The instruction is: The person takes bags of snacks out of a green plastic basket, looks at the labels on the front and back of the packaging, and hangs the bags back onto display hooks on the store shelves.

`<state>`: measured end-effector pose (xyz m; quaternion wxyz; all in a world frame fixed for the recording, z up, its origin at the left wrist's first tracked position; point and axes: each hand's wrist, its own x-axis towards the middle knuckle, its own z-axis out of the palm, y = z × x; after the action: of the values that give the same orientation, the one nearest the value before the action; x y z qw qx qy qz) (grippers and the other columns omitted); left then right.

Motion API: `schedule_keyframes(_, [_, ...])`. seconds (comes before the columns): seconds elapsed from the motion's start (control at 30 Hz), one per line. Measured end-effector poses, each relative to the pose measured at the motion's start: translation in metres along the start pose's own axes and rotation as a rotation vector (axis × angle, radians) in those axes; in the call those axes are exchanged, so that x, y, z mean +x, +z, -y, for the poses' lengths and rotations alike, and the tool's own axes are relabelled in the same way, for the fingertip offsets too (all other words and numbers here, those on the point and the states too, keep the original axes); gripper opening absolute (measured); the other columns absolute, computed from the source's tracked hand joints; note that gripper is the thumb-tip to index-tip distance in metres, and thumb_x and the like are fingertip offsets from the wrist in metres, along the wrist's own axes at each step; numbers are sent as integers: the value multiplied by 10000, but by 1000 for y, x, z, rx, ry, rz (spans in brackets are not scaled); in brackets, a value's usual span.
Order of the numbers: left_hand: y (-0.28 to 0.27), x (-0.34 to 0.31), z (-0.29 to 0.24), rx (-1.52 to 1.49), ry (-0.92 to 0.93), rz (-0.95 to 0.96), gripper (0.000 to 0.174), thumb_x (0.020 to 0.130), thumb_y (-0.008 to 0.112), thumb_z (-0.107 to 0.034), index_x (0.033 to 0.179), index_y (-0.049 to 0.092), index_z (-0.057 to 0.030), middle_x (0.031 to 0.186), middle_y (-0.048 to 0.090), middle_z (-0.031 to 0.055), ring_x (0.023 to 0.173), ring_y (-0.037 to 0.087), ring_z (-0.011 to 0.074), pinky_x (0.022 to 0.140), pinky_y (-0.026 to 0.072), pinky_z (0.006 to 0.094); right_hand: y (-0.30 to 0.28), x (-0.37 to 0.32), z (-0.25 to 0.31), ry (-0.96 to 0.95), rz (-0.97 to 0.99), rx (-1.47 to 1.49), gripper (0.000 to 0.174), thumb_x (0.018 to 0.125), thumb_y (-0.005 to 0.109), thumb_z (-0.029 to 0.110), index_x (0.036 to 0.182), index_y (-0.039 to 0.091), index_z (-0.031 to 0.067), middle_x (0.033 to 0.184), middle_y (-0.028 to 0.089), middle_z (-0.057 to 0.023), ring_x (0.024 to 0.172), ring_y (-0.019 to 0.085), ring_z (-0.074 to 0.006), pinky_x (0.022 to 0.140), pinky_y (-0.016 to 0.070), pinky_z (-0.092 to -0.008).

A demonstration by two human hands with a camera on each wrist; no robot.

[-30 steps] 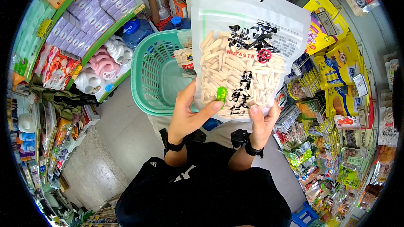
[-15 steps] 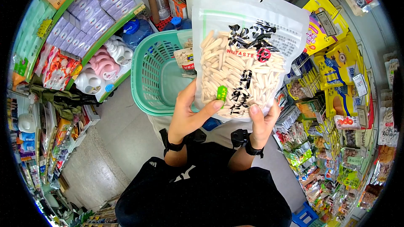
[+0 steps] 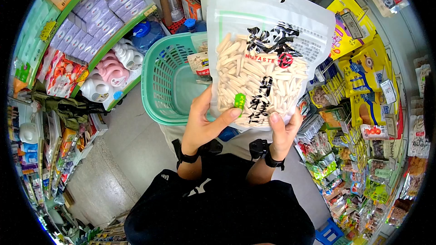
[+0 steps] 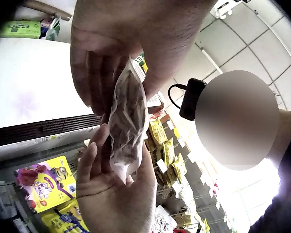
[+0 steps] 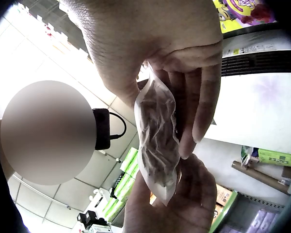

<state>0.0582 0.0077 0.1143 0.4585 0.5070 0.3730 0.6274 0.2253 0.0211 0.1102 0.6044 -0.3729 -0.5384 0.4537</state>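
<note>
A clear and white resealable bag of sunflower-seed-like pale kernels [image 3: 261, 70], printed with black characters and "NUTASTE", is held up facing the head camera. My left hand [image 3: 204, 120] grips its lower left corner, thumb on the front beside a small green label. At the lower right, my right hand [image 3: 285, 130] pinches the bag with its thumb in front. Both wrist views look at the bag's bottom edge [image 4: 128, 121], with the fingers of each hand spread behind it. Behind the bag stands a green plastic basket [image 3: 152, 86], partly covered by it, with a small snack packet [image 3: 199, 66] inside.
Shelves on the left carry purple tissue packs [image 3: 95, 13] and detergent bottles [image 3: 97, 86]. To the right hang yellow snack bags [image 3: 365, 72] and several smaller packets. Blue water jugs [image 3: 147, 31] stand behind the basket. A blue stool [image 3: 329, 232] sits on the floor at lower right.
The bag shifts very slightly in the head view; both hands keep the same hold on it. The basket stays in place.
</note>
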Motion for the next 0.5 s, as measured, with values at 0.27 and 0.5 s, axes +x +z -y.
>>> schedule_keyframes(0.27, [-1, 1, 0, 18, 22, 3, 508, 751, 625, -60, 1183, 396, 77, 1061, 548, 120, 963, 512, 140, 835, 391, 260, -3, -1, -5, 18, 12, -3, 341, 710, 656, 143, 957, 549, -67, 865, 606, -90, 783, 531, -111, 724, 403, -232])
schedule_keyframes(0.5, [-1, 0, 1, 14, 15, -2, 505, 749, 626, -57, 1180, 400, 78, 1053, 553, 120, 958, 515, 140, 834, 391, 260, -2, 1, -2, 21, 20, -14, 347, 710, 655, 149, 959, 548, -68, 870, 606, -91, 790, 531, -114, 731, 402, -236])
